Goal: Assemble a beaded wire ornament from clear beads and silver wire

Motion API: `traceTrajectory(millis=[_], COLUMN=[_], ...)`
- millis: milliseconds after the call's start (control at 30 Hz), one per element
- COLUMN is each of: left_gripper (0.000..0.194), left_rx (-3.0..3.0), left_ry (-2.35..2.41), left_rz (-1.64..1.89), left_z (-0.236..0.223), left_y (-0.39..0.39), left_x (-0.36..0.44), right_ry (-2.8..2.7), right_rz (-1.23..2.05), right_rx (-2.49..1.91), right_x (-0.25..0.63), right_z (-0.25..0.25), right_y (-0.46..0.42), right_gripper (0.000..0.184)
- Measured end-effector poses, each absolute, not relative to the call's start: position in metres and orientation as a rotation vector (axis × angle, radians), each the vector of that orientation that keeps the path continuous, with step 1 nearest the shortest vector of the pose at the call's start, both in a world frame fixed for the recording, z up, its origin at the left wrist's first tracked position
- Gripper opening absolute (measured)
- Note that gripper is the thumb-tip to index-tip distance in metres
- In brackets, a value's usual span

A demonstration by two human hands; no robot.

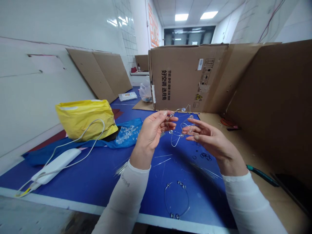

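Note:
Above the blue table I hold a wire loop strung with transparent beads (pixel 182 135) between my two hands. My left hand (pixel 156 128) pinches its left side with thumb and fingers, close to a bead. At its right side, my right hand (pixel 207 131) has its fingers closed around the wire by another bead. One bent end of wire hangs below the loop. Nearer the table's front edge lies a second beaded wire ring (pixel 188 201). Thin straight wires (pixel 162 162) are scattered beneath my hands, and small black rings (pixel 206 157) lie below my right hand.
Loose beads (pixel 126 134) sit on a blue cloth (pixel 73 143) at left, beside a yellow bag (pixel 85 118). A white power strip (pixel 55 167) with its cord is further forward. Cardboard (pixel 185 78) walls the back and right. A green-handled tool (pixel 262 175) lies at right.

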State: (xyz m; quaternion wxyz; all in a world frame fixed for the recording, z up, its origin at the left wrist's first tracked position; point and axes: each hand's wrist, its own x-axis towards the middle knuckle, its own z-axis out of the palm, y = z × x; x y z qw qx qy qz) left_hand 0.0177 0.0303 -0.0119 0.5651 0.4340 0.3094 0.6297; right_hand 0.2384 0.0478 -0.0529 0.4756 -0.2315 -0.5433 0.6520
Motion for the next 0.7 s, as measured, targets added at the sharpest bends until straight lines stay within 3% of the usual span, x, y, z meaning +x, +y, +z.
traceTrajectory(millis=[200,433,700], left_gripper=[0.016,0.016,0.016], left_rx=[1.027,0.985,0.851], left_ry=[0.731,0.704,0.642], left_rz=[1.505,1.491,1.52], left_z=[-0.01,-0.012,-0.014], left_y=[0.027,0.029,0.034], left_x=[0.02,0.02,0.023], right_ry=[-1.391,-1.386,-1.405], right_rz=[1.527,1.458,1.553], right_rx=[-0.565,-0.619,-0.563], right_x=[0.234,0.234,0.22], right_z=[-0.055,-0.058,-0.066], right_y=[0.049,0.049,0.048], right_gripper=[0.063,0.053,0.078])
